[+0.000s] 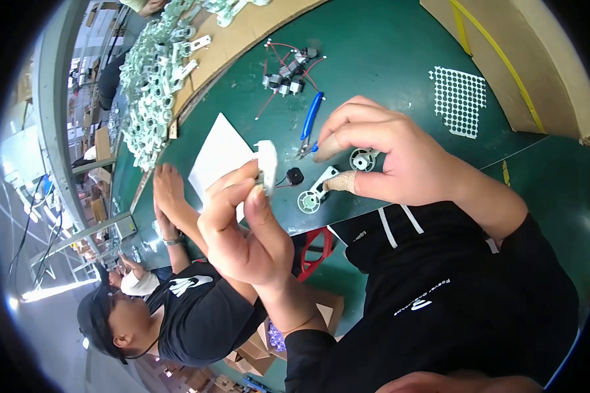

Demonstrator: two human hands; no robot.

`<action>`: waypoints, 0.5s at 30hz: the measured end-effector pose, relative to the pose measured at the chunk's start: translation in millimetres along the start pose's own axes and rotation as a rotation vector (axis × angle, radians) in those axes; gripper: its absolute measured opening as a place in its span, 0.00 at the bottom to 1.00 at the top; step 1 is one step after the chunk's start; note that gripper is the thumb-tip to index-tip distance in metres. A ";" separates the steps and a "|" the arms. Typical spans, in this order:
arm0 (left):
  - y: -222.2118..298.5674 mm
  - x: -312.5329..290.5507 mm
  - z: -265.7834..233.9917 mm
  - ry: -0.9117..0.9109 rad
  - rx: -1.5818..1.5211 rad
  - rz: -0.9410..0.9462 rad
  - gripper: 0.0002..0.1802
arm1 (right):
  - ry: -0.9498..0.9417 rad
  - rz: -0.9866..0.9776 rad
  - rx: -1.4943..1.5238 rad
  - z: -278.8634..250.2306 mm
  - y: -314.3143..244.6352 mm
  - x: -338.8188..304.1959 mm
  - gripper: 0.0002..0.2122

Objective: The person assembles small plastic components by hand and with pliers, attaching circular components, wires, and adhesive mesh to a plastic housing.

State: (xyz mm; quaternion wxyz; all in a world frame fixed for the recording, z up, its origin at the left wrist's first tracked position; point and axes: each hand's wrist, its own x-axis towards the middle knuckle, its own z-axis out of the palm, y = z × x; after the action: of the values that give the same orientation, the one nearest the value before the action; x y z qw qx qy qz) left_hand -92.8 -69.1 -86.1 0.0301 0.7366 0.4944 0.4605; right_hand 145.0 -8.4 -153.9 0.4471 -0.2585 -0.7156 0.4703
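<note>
My left hand (pixel 246 239) is raised over the table's near edge, thumb and fingers pinching a white plastic part (pixel 267 164). My right hand (pixel 400 154) hovers above the green table, fingers curved and apart from the thumb, which is wrapped in tan tape. Under its thumb lies a white plastic piece with a round spoked end (pixel 309 202); another round spoked piece (pixel 362 160) shows between thumb and fingers. Close to the fingertips are blue-handled pliers (pixel 312 118). Between both hands sits a small black square component (pixel 295 175) with a wire.
A white sheet (pixel 219 147) lies behind my left hand. Farther back are small motors with red wires (pixel 288 72). A sheet of round holes (pixel 459 101) lies at right, near a cardboard box (pixel 505 59). White parts (pixel 157 92) are heaped at left, and a co-worker (pixel 190 301) sits nearby.
</note>
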 end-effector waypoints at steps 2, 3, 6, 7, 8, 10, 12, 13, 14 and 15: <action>12.1 10.1 -3.0 -0.058 0.026 -0.013 0.08 | 0.009 -0.031 0.015 -0.1 -1.1 7.8 0.16; 12.2 19.2 -2.2 -0.070 0.092 0.078 0.08 | 0.014 -0.039 0.025 -0.4 -0.9 10.9 0.16; 21.9 30.7 -3.9 -0.145 0.203 0.110 0.04 | 0.015 -0.051 0.017 -2.7 -4.9 21.4 0.17; 22.1 33.3 -4.3 -0.144 0.201 0.117 0.04 | 0.023 -0.069 0.018 -2.2 -6.1 23.8 0.17; 21.5 35.4 -4.3 -0.154 0.174 0.122 0.04 | 0.033 -0.057 0.020 0.8 -5.5 25.9 0.16; 22.8 41.4 -4.8 -0.159 0.140 0.131 0.04 | 0.037 -0.070 -0.022 2.9 -13.3 27.3 0.16; 22.0 47.0 -7.5 -0.218 0.191 0.231 0.05 | 0.045 -0.112 -0.079 4.6 -13.5 24.1 0.18; 23.0 49.0 -7.0 -0.216 0.191 0.235 0.05 | 0.046 -0.115 -0.081 5.5 -12.4 24.0 0.18; 24.2 51.1 -6.4 -0.218 0.179 0.241 0.05 | 0.056 -0.110 -0.068 6.5 -11.7 24.3 0.16; 24.9 51.8 -5.8 -0.221 0.167 0.245 0.05 | 0.065 -0.103 -0.054 7.7 -11.3 24.3 0.14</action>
State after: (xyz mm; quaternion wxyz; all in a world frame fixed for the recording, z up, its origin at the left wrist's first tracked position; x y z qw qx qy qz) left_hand -75.0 -45.0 -36.7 -0.0332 0.8373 0.4314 0.3341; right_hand 127.4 2.6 -135.2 0.4866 -0.2486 -0.7254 0.4185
